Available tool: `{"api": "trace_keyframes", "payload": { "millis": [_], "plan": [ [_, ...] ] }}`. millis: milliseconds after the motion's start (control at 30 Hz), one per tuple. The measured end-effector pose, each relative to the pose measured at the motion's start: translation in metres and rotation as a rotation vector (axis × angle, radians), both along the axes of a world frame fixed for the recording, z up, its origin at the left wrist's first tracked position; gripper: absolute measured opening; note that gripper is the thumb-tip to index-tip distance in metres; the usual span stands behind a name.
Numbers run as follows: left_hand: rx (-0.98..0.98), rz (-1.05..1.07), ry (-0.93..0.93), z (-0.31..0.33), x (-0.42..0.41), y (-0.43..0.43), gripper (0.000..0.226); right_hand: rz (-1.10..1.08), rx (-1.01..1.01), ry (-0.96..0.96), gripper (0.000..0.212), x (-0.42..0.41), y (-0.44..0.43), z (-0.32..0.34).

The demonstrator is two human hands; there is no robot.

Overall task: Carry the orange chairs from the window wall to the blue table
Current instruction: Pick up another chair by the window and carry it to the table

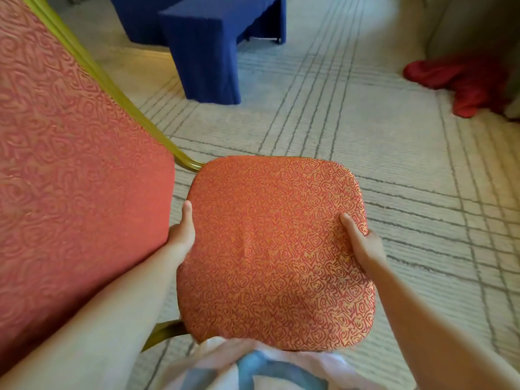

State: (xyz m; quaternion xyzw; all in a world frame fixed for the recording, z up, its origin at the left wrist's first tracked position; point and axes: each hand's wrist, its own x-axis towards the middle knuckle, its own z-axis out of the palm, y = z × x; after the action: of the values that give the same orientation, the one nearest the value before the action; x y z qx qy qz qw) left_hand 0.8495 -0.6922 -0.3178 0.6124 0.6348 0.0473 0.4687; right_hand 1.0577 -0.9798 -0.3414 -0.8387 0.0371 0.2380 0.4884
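Chair (277,249), orange swirl-patterned with gold frame, seat gripped by hands, left (181,235) and right (363,244)

One orange chair (275,249) (seat and back on a single gold frame (92,66)). Two hands, a left hand (181,235) and a right hand (363,243). Two draped blocks of blue, possibly one blue table (208,38). One red cloth heap (464,83). One lined carpet (365,136).

left side: chair backrest (70,164) is blocking it fully, gold frame (112,88) running down to the seat (275,249). ahead: blue-draped counter (208,52) is standing upper middle. carpet (323,122) is lying open between seat and counter and rightward. red cloth (464,83) is sitting on the floor, far right.
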Motion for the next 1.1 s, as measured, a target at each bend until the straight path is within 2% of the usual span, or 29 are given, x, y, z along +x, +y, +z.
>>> {"api": "trace_keyframes", "payload": {
  "millis": [100,267,433,667,733,800,867,900,967,1000,1100],
  "plan": [
    [-0.007,-0.084,-0.019,0.006,0.058,0.033,0.098,-0.106,-0.004,-0.031,0.069,0.033,0.015,0.014],
    [-0.029,-0.152,-0.002,-0.004,0.147,0.077,0.104,-0.187,-0.019,-0.037,0.047,0.087,0.039,0.018],
    [-0.054,-0.164,-0.006,-0.02,0.245,0.118,0.107,-0.218,-0.009,-0.024,0.065,0.174,0.079,0.01],
    [-0.021,-0.155,-0.011,-0.022,0.388,0.184,0.115,-0.192,0.012,-0.053,0.05,0.326,0.143,0.024],
    [-0.019,-0.145,-0.003,-0.02,0.423,0.199,0.114,-0.197,0.01,-0.041,0.055,0.36,0.158,0.023],
    [-0.007,-0.14,-0.001,-0.015,0.459,0.216,0.113,-0.209,0.013,-0.045,0.071,0.392,0.177,0.02],
    [0.007,-0.14,-0.022,-0.009,0.496,0.236,0.121,-0.236,0.013,-0.033,0.076,0.423,0.193,0.012],
    [0.003,-0.145,-0.018,-0.011,0.515,0.247,0.124,-0.242,0.023,-0.026,0.068,0.438,0.203,0.008],
    [-0.008,-0.18,0.0,-0.015,0.547,0.264,0.111,-0.247,0.033,-0.014,0.044,0.467,0.223,0.004],
    [0.0,-0.192,0.002,-0.019,0.564,0.273,0.106,-0.246,0.034,-0.008,0.04,0.484,0.234,0.003],
    [0.003,-0.191,-0.009,-0.032,0.625,0.318,0.113,-0.257,0.045,-0.001,0.041,0.545,0.276,-0.005]
  ]
}}
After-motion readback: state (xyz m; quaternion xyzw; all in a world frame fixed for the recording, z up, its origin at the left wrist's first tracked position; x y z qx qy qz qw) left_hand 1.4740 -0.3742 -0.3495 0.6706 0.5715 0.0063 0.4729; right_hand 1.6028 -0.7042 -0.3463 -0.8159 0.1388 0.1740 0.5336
